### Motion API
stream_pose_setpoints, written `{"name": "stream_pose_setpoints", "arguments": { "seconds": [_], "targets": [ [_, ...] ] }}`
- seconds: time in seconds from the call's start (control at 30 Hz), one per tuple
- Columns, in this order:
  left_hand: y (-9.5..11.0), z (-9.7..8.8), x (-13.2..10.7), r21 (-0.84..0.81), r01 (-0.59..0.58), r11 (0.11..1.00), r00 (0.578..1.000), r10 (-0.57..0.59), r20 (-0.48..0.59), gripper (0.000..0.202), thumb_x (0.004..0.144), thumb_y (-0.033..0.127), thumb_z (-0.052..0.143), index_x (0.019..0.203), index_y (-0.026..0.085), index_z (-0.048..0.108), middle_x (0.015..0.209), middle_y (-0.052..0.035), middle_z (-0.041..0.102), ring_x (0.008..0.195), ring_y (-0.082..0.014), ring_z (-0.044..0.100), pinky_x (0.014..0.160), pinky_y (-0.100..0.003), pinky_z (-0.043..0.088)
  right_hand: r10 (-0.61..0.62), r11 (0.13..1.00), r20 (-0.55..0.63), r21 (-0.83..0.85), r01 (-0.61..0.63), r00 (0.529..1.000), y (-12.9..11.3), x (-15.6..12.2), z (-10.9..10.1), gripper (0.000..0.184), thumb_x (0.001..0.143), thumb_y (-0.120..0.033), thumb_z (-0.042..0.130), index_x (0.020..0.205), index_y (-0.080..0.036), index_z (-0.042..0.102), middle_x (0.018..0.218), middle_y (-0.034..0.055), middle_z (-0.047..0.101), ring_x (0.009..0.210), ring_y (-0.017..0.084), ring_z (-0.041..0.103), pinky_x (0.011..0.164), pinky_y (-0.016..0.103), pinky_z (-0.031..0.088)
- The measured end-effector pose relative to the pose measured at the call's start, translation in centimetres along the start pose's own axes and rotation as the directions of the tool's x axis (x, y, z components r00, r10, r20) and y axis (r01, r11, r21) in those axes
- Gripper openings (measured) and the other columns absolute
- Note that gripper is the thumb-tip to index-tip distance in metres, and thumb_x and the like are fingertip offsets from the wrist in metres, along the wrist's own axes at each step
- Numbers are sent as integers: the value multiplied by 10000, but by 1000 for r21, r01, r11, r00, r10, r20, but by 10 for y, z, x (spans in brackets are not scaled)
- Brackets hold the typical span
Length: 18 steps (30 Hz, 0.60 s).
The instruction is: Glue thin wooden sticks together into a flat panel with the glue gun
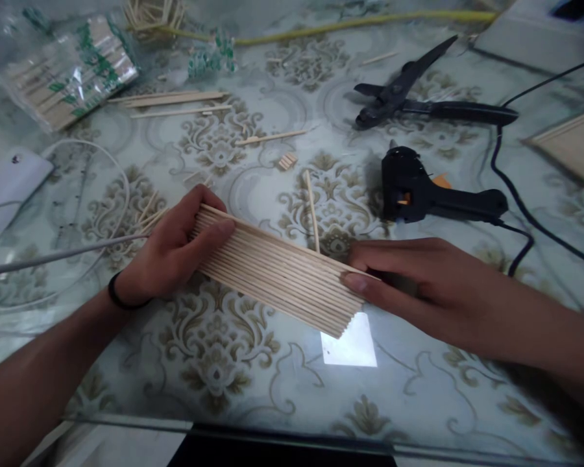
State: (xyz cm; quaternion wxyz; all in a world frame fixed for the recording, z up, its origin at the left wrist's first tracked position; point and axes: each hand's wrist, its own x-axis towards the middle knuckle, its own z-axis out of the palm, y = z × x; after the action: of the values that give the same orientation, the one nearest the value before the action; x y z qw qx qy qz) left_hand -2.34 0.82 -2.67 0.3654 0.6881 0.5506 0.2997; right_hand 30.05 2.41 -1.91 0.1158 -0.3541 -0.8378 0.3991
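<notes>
A flat panel of thin wooden sticks (277, 269), laid side by side, is held slanting above the table. My left hand (180, 243), with a black band at the wrist, grips its left end, thumb on top. At the right end, my right hand (409, 285) pinches the upper corner between thumb and fingers. The sticks end in a slightly stepped edge there. Beyond the panel a single loose stick (312, 211) points away from me. A black glue gun (438, 194) lies on its side past my right hand.
Black cutting pliers (418, 97) lie behind the glue gun, near black cables. A plastic pack of sticks (73, 74) is at the back left, with loose sticks (175, 99) beside it. A yellow cable (321, 29) crosses the back. The patterned, glass-topped table (292, 395) ends near me.
</notes>
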Motion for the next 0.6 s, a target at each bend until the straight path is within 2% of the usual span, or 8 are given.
{"name": "stream_pose_setpoints", "arguments": {
  "seconds": [0.1,0.4,0.6],
  "targets": [
    [0,0,0,-7,15,1000,1000,-15,1,279,997,501,655,991,225,614,722,32,526,601,-110,466,509,-251,345,6,1000,6,-4,-6,1000,-1,1,0,593,1053,-557,454,640,-139,531,582,-17,456,521,4,421,504,153,355],
    [-1,1,2,-28,-7,1000,1000,6,-8,251,987,482,673,967,239,614,700,36,517,573,-95,455,485,-240,324,23,1000,3,-20,-23,1000,-1,2,0,659,1045,-642,410,624,-144,507,559,-9,432,502,20,403,503,183,345],
    [-1,2,1,-23,-16,1000,1000,15,-27,286,977,525,686,948,248,622,710,29,515,584,-105,446,495,-261,318,45,999,19,-15,-45,999,1,-2,-1,695,1011,-720,440,641,-137,515,570,-6,439,511,25,402,497,190,337]
  ]
}}
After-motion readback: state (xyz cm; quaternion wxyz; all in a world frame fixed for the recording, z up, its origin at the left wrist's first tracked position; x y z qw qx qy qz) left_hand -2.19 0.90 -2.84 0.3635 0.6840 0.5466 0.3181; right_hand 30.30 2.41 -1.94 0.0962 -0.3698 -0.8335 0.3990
